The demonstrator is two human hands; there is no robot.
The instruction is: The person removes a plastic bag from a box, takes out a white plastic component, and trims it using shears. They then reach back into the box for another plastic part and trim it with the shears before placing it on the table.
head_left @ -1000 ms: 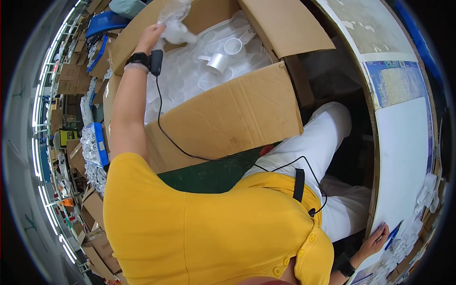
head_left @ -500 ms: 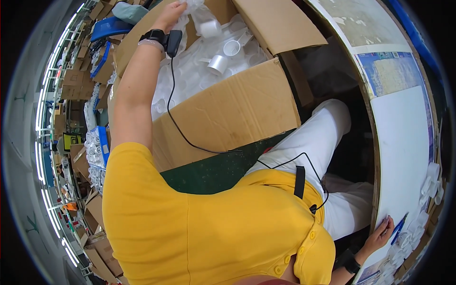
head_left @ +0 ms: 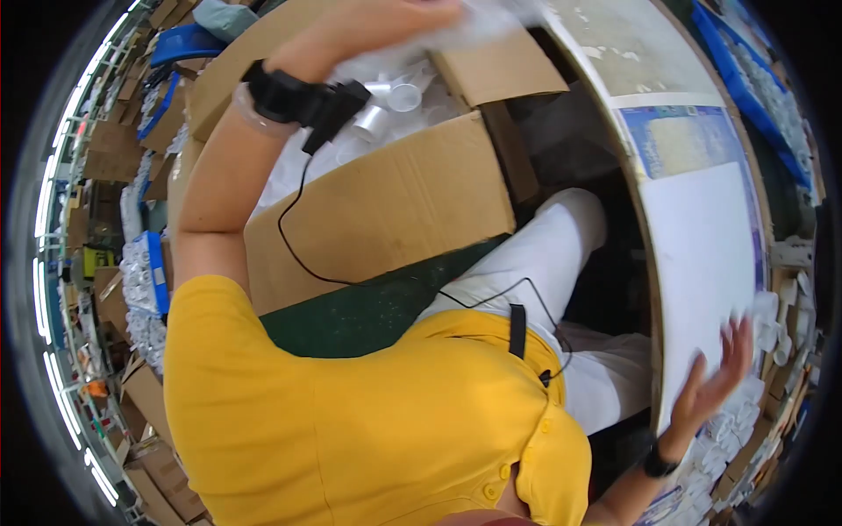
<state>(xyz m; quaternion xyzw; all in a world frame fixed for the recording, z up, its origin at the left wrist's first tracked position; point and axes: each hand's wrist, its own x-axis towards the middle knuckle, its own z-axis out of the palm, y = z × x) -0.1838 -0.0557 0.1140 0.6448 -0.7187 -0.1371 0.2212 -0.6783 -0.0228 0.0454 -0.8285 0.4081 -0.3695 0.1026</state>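
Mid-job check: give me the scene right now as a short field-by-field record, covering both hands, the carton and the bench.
Left hand: blurred, at the upper edge, holding clear plastic; left hand, clear plastic
Right hand: open, fingers spread, nothing visible in it; right hand
Carton: open cardboard carton, front flap folded outward
Carton contents: white cylindrical cups, clear wrapping
Bench: white board; white parts beside the right hand
Left wrist: black device with cable
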